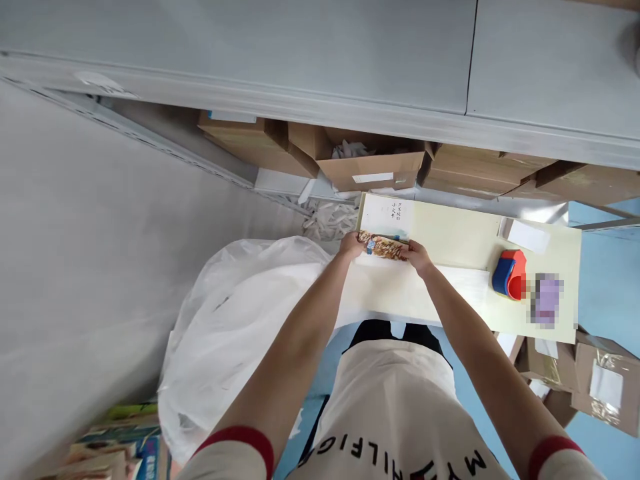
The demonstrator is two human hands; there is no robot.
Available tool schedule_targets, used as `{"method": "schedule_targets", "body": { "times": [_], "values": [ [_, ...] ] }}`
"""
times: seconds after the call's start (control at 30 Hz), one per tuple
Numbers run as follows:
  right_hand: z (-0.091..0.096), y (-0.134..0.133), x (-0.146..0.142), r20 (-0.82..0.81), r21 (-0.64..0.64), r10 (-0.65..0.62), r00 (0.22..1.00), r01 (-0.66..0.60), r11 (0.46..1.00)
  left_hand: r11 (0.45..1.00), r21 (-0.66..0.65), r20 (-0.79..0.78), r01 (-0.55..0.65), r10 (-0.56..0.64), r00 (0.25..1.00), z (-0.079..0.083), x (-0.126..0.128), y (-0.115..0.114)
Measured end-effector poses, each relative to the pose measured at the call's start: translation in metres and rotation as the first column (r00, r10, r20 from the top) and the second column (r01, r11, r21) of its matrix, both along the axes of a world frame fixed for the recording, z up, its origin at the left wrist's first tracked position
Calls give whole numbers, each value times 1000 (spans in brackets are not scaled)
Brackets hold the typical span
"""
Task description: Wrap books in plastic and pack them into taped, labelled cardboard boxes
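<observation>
Between my two hands, over the left part of a pale yellow tabletop, is a picture book (385, 247) with a brown patterned cover. My left hand (353, 245) is closed on its left edge. At the right edge, my right hand (417, 256) grips it with bent fingers. Just beyond it lies a book with a white cover (383, 212) and dark lettering; its near part is hidden. Below and to the right, flat white sheets (463, 287) lie on the table (450, 233).
A red and blue tape dispenser (510, 275), a white box (527, 235) and a blurred purple item (547, 299) sit at the table's right. Open cardboard boxes (373, 172) line the shelf behind. A big white plastic bag (240, 333) bulges at left; cartons (607, 383) stand at lower right.
</observation>
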State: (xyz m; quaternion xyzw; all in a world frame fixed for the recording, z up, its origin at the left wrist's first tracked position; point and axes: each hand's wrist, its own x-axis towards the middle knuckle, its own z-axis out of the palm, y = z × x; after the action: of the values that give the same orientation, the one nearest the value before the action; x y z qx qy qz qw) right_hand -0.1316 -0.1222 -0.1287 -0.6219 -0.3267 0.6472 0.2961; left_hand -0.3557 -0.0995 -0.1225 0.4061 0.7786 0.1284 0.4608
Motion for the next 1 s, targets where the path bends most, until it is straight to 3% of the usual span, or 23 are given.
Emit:
{"method": "schedule_targets", "body": {
  "times": [0.2, 0.33, 0.43, 0.53, 0.63, 0.83, 1.0],
  "values": [
    [11, 15, 9, -147, 108, -132, 980, 148, 983, 983, 150, 259, -105, 64, 964, 5, 5, 16],
    [26, 30, 25, -208, 256, -243, 948, 292, 921, 959, 249, 397, -136, 27, 918, 20, 17, 30],
    [39, 29, 49, -182, 340, -282, 942, 330, 881, 955, 272, 473, -115, -29, 881, 29, 35, 28],
    [50, 5, 81, -93, 348, -323, 942, 335, 876, 962, 268, 517, -55, -96, 850, 35, 60, 7],
    [53, -43, 118, -22, 314, -358, 934, 346, 884, 967, 254, 519, 37, -169, 838, 36, 94, -28],
    [35, -135, 183, 125, 191, -401, 907, 375, 907, 958, 203, 394, 200, -267, 880, 23, 168, -100],
    [14, -162, 214, 226, 170, -366, 903, 333, 928, 956, 147, 237, 253, -282, 930, 12, 203, -136]
  ]
}}
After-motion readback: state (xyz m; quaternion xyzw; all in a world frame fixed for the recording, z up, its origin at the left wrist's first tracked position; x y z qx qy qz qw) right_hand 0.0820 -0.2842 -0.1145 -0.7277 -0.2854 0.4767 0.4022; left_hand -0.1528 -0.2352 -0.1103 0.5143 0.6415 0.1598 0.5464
